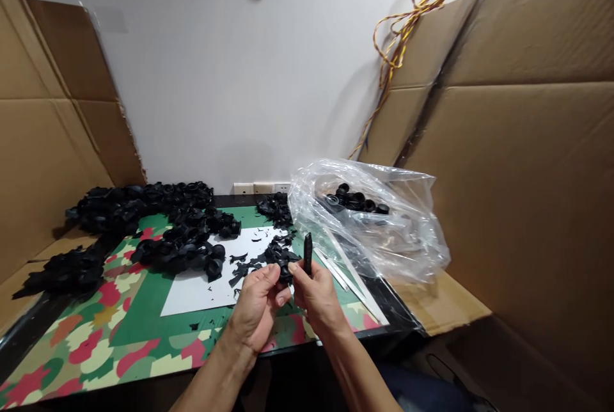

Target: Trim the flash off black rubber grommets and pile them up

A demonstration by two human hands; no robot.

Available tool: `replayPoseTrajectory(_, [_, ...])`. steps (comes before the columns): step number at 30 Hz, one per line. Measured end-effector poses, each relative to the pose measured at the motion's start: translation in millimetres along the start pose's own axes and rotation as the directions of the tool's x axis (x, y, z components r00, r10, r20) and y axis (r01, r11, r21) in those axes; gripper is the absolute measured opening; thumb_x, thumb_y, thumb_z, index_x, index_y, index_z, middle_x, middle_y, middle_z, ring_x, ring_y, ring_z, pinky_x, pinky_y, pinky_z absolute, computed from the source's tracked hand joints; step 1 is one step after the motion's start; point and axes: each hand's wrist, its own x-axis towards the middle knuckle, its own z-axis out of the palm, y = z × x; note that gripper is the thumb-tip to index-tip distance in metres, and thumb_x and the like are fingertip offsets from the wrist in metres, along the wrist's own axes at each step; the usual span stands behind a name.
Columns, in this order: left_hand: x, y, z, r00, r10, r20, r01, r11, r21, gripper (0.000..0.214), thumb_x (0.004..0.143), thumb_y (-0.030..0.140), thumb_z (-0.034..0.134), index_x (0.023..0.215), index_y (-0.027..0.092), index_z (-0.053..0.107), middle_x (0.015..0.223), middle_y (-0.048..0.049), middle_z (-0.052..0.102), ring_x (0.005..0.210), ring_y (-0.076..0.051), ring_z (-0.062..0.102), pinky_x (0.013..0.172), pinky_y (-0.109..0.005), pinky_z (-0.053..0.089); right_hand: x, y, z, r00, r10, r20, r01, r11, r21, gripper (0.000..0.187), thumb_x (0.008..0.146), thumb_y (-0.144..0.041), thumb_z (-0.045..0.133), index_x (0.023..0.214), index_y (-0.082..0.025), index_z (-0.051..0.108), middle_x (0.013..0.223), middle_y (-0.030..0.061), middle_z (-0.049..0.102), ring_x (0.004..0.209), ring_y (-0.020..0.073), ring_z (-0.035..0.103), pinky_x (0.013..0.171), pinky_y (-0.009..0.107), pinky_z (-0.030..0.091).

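1. The left hand (256,309) is pinched narrow on a small black rubber piece (284,273), held just above the near edge of the white sheet (201,290).
2. The right hand (316,300) is closed round a black tool (307,252) that stands upright. Its working end is hidden, so I cannot tell what sort of tip it has.
3. Judgement: the two hands touch, which steadies the work. It looks wise to keep the left fingertips behind the tool's working end, turn the piece rather than the tool, and stay over the sheet so scraps land there.
4. Black offcuts (244,268) lie scattered on the sheet's far right part.
5. Heaps of black rubber parts (182,245) spread from the sheet's far left corner away to the left.
6. Right of the sheet lie thin white strips (345,274). Beyond them is a clear plastic bag (384,239) holding black rings (357,199).
7. The sheet rests on a green mat (144,309), on a desk (62,341) with a camouflage cover.
8. Cardboard panels (518,175) stand to both sides. Behind is a white wall (240,79) with sockets (261,187) and a hanging yellow cable (398,47).
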Motion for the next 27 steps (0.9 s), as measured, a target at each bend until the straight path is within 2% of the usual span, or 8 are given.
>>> replayPoseTrajectory(2, [5.4,-2.2,6.6,0.999,-0.008,0.039,0.007,0.999,0.032,0.037,0.058,0.032,0.083,0.055,0.011,0.054,0.052,0.0041,0.047,0.044,-0.004,0.041,0.046,-0.018,0.035,3.2,-4.3,-4.7,0.999,0.051,-0.001,-0.05,0.995,0.092,0.045,0.058,-0.053,0.076,0.064,-0.02,0.046,0.039,-0.0131,0.029,0.033,0.0026,0.02,0.032,0.017,0.016])
replayPoseTrajectory(4, [13.2,-5.9,12.0,0.998,-0.031,0.048,0.028,0.998,0.056,0.036,0.058,0.033,0.083,0.054,0.012,0.054,0.049,0.003,0.049,0.045,-0.007,0.044,0.047,-0.02,0.038,5.3,-6.8,-9.4,0.999,0.033,-0.032,-0.029,0.992,0.119,0.047,0.057,-0.055,0.076,0.067,-0.02,0.046,0.039,-0.013,0.031,0.033,0.0022,0.02,0.032,0.016,0.015])
replayPoseTrajectory(9, [31.9,-15.7,20.5,0.997,-0.069,-0.025,0.07,0.997,0.035,0.029,0.055,0.025,0.085,0.06,0.01,0.061,0.055,0.0002,0.057,0.046,-0.007,0.05,0.046,-0.018,0.041,6.6,-7.6,-18.2,0.995,-0.011,-0.096,0.025,0.988,0.15,0.053,0.054,-0.06,0.075,0.073,-0.02,0.045,0.039,-0.0112,0.04,0.032,0.0015,0.022,0.032,0.014,0.015])
replayPoseTrajectory(14, [36.5,-18.6,22.9,0.996,-0.089,-0.018,0.089,0.996,0.007,0.03,0.053,0.027,0.084,0.06,0.009,0.061,0.049,0.0014,0.053,0.042,-0.007,0.046,0.043,-0.019,0.039,9.5,-4.5,-21.9,0.997,0.0,-0.083,0.015,0.982,0.186,0.053,0.054,-0.058,0.077,0.073,-0.021,0.045,0.036,-0.0108,0.043,0.03,0.0009,0.023,0.031,0.013,0.014])
replayPoseTrajectory(18, [37.1,-18.6,23.6,0.995,-0.093,-0.02,0.093,0.996,0.01,0.037,0.046,0.031,0.087,0.059,0.01,0.06,0.043,0.0019,0.051,0.041,-0.008,0.044,0.041,-0.02,0.038,14.5,-0.5,-22.4,0.998,0.008,-0.069,0.007,0.977,0.214,0.051,0.056,-0.056,0.077,0.073,-0.02,0.045,0.037,-0.0078,0.049,0.029,0.0009,0.025,0.031,0.012,0.014])
replayPoseTrajectory(22, [38.1,-18.9,25.4,0.996,-0.067,-0.063,0.071,0.995,0.076,0.046,0.035,0.041,0.088,0.057,0.012,0.059,0.04,0.0016,0.051,0.038,-0.009,0.044,0.038,-0.021,0.039,18.7,1.7,-21.8,0.998,0.024,-0.054,-0.011,0.972,0.236,0.053,0.054,-0.057,0.078,0.074,-0.019,0.047,0.039,-0.0062,0.053,0.029,0.0009,0.028,0.03,0.012,0.017])
replayPoseTrajectory(27, [37.2,-17.4,28.2,0.992,0.009,-0.124,0.011,0.987,0.162,0.051,0.033,0.048,0.086,0.055,0.012,0.059,0.036,0.0016,0.05,0.034,-0.01,0.043,0.034,-0.021,0.038,21.1,4.2,-19.6,0.999,0.035,-0.032,-0.026,0.967,0.254,0.053,0.055,-0.057,0.078,0.072,-0.018,0.047,0.039,-0.007,0.052,0.029,0.0007,0.03,0.029,0.011,0.018])
